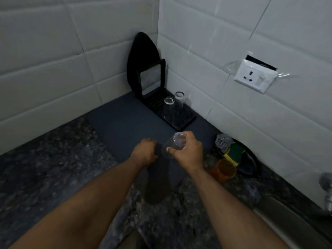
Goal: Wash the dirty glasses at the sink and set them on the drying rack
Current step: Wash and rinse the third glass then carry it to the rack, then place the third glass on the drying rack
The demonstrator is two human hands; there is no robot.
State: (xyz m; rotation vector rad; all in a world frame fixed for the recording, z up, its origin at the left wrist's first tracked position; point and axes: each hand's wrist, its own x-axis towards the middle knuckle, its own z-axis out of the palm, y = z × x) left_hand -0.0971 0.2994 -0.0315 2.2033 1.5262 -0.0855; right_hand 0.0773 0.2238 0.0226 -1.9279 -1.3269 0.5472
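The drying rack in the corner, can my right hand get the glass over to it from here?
Probably yes. The right hand holds the glass just short of the drying rack, nothing lies between, and its near end looks free.

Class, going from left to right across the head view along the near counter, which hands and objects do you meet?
left hand → clear glass held by the right hand → orange cup → yellow-green sponge

Speckled stone counter (53, 169): dark mat (125, 119), orange cup (224, 170), perhaps a tray (251, 164).
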